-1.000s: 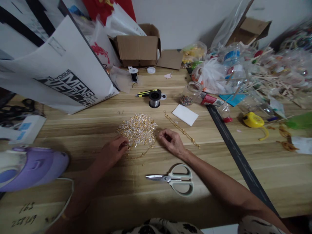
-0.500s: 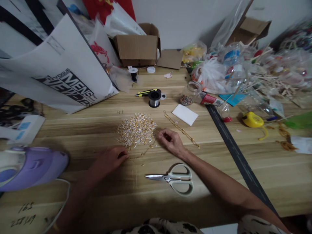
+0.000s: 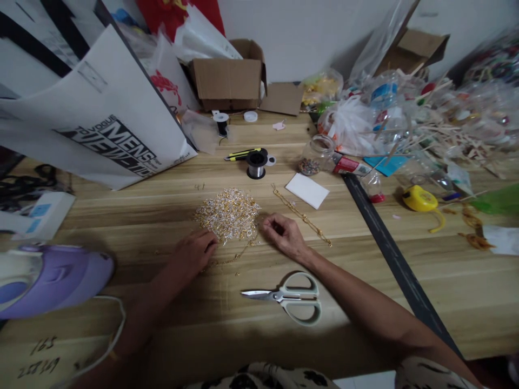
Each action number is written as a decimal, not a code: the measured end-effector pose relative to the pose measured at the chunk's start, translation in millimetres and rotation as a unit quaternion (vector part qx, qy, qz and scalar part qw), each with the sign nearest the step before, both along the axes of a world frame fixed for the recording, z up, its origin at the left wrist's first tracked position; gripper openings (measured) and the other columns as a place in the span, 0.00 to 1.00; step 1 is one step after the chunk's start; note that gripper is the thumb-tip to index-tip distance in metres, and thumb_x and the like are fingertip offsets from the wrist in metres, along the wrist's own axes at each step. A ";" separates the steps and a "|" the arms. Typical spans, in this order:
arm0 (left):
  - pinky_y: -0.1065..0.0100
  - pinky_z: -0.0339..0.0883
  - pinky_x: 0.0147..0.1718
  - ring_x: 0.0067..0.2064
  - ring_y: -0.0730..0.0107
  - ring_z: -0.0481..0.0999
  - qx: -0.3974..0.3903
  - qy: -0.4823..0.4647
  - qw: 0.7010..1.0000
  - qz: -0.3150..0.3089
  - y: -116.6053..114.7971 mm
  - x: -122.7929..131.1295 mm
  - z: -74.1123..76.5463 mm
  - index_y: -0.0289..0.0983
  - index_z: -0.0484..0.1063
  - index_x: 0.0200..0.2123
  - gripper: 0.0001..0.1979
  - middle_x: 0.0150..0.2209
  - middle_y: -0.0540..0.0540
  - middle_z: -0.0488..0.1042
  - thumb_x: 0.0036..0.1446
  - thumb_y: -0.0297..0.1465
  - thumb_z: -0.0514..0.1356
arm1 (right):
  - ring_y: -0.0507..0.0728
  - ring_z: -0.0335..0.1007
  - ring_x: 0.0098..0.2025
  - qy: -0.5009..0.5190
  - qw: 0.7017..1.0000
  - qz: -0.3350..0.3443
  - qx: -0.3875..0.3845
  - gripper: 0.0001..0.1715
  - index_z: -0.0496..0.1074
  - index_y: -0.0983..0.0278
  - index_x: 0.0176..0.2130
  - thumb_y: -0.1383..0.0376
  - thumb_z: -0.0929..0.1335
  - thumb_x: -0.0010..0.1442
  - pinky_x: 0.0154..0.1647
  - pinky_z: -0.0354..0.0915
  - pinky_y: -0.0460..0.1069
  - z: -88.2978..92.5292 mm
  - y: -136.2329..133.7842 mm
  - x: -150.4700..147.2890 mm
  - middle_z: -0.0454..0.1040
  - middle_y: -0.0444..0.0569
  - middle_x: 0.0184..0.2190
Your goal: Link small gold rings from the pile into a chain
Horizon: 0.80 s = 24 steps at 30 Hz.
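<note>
A heap of small gold and clear beads or charms (image 3: 229,213) lies on the wooden table. At its lower left edge is my left hand (image 3: 197,249), fingers curled and their tips touching the heap; anything between them is too small to make out. My right hand (image 3: 284,236) rests on the table at the heap's right side, thumb and fingers pinched together. A thin gold chain (image 3: 231,260) curves below the heap from near my left hand up towards my right fingertips. Another gold chain (image 3: 303,216) lies stretched out beyond my right hand. Scissors (image 3: 284,296) lie nearer me, handles to the right.
Behind the heap are a wire spool (image 3: 256,165), a yellow-black cutter (image 3: 243,155), a white card (image 3: 307,190) and a bead jar (image 3: 316,156). A purple appliance (image 3: 68,275) and a large paper bag (image 3: 101,108) stand left. A tape measure (image 3: 420,198) and plastic clutter lie right.
My left hand has moved slightly up and right, from beside the chain's left end to the edge of the heap. My right hand has stayed in place.
</note>
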<state>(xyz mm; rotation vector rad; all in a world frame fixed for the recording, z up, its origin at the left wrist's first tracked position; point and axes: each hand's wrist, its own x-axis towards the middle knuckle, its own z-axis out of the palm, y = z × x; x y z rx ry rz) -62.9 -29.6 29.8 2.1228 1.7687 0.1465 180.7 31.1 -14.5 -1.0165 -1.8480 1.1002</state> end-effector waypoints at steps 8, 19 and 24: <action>0.67 0.64 0.39 0.36 0.67 0.72 0.020 -0.037 0.999 0.034 3.4 0.1 7.8 0.38 0.70 0.32 0.09 0.34 0.47 0.74 0.56 0.29 0.50 | 0.50 0.60 0.26 0.001 1.000 0.002 0.002 0.08 0.68 0.66 0.30 0.64 0.64 0.57 0.26 0.57 0.44 2.5 -1.0 -0.6 0.66 0.45 0.24; 0.66 0.61 0.35 0.33 0.66 0.69 -0.010 0.041 0.999 -0.013 -8.0 -3.2 7.1 0.37 0.68 0.26 0.11 0.29 0.47 0.71 0.56 0.27 0.49 | 0.50 0.61 0.26 0.003 1.000 -0.002 0.006 0.07 0.68 0.66 0.30 0.65 0.64 0.57 0.26 0.58 0.44 1.5 -0.9 -1.0 0.66 0.45 0.24; 0.66 0.61 0.36 0.33 0.67 0.70 -0.004 0.052 0.999 -0.014 -0.7 1.9 6.3 0.37 0.66 0.26 0.11 0.29 0.47 0.71 0.57 0.27 0.48 | 0.50 0.60 0.26 0.008 1.000 -0.001 0.003 0.07 0.68 0.66 0.30 0.65 0.64 0.57 0.26 0.58 0.44 0.7 -0.6 -0.8 0.67 0.45 0.24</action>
